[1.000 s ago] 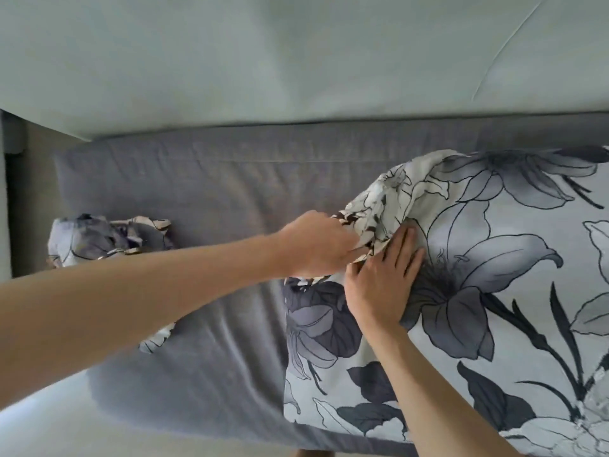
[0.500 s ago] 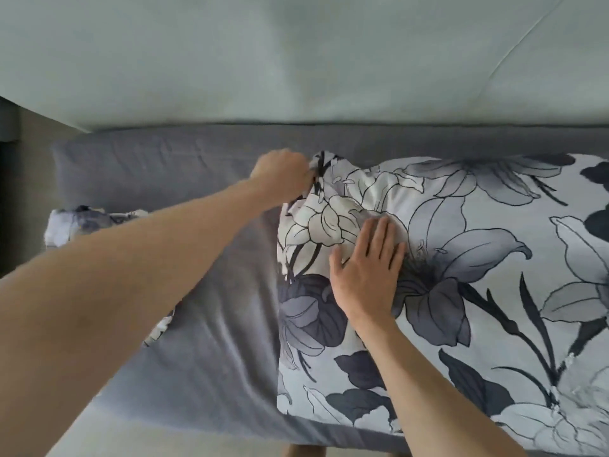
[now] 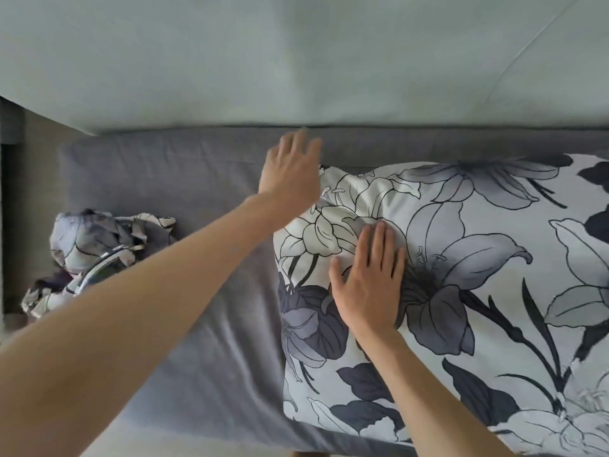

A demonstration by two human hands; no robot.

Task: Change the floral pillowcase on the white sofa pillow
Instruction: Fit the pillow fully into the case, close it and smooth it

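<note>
A pillow in a grey-and-white floral pillowcase [image 3: 478, 275] lies flat on the grey sofa seat [image 3: 197, 291], filling the right half of the view. My right hand [image 3: 369, 278] rests flat on its left part, fingers together and stretched out. My left hand [image 3: 291, 166] hovers open just past the pillow's upper left corner, fingers spread, holding nothing. A second floral pillowcase [image 3: 92, 255] lies crumpled at the seat's left end, partly hidden behind my left forearm.
The pale sofa backrest [image 3: 296, 61] runs across the top. The grey seat's front edge crosses the bottom, with pale floor [image 3: 29, 328] at the lower left. A dark gap [image 3: 10, 192] lies beyond the sofa's left end.
My left hand let go of the bunched pillowcase corner and rose, opening its fingers. The corner now lies smooth. My right hand stayed pressed flat on the pillow.
</note>
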